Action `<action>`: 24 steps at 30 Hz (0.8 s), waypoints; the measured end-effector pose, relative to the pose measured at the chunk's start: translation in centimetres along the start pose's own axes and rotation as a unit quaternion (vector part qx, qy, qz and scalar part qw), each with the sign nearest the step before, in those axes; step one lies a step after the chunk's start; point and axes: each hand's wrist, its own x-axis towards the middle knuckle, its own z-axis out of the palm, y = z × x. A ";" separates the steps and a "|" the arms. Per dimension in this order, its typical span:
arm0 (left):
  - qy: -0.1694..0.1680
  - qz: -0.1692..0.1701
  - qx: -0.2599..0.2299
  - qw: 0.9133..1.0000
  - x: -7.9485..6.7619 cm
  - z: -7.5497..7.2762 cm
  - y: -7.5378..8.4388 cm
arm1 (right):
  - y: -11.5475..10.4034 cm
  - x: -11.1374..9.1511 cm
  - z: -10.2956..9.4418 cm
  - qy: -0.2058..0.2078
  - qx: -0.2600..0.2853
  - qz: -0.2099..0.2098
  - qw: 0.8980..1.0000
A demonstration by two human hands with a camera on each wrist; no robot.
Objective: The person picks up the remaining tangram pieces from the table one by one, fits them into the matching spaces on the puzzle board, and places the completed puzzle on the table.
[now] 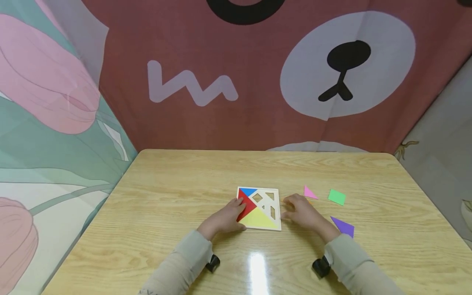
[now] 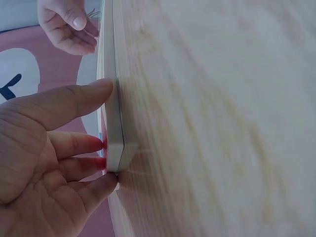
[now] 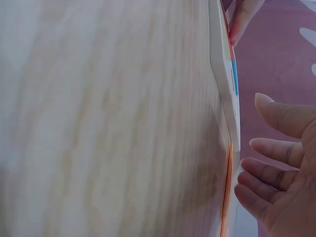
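A white tangram board (image 1: 279,209) lies on the table with blue (image 1: 247,191), red (image 1: 248,207) and yellow (image 1: 259,219) triangles set in it; its right side has several bare cut-outs. My left hand (image 1: 225,217) holds the board by its near left corner, thumb along the near edge, fingertips on the red triangle and the left edge. Just off the board's right edge, my right hand (image 1: 303,212) is loosely bent with nothing between thumb and fingers. Beside its fingertips in the right wrist view lies an orange piece (image 3: 226,192), mostly hidden by that hand in the head view.
Right of the right hand, a pink triangle (image 1: 309,193), a green four-sided piece (image 1: 336,197) and a purple triangle (image 1: 344,226) lie loose on the wooden table (image 1: 177,180). A printed bear cloth (image 1: 258,123) hangs behind the table's far edge.
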 end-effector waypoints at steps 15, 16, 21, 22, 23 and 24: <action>0.005 0.018 0.005 1.000 -0.2 -0.1 -0.2 | 1.1 0.6 -0.3 -0.005 -0.015 0.030 0.999; 0.005 0.018 0.006 1.000 -0.2 -0.1 -0.2 | 1.1 0.7 -0.3 -0.004 -0.020 0.031 0.999; 0.004 0.014 0.008 1.000 -0.1 0.0 -0.2 | 1.4 1.2 -0.2 0.001 -0.049 0.025 0.998; 0.004 0.013 0.008 1.000 -0.1 0.0 -0.2 | 1.4 1.3 -0.2 0.004 -0.056 0.026 0.998; 0.004 0.013 0.007 1.000 -0.1 0.0 -0.3 | 1.4 1.4 -0.3 0.008 -0.061 0.028 0.998; 0.004 0.012 0.006 1.000 -0.1 0.0 -0.3 | 1.4 1.4 -0.3 0.011 -0.066 0.031 0.997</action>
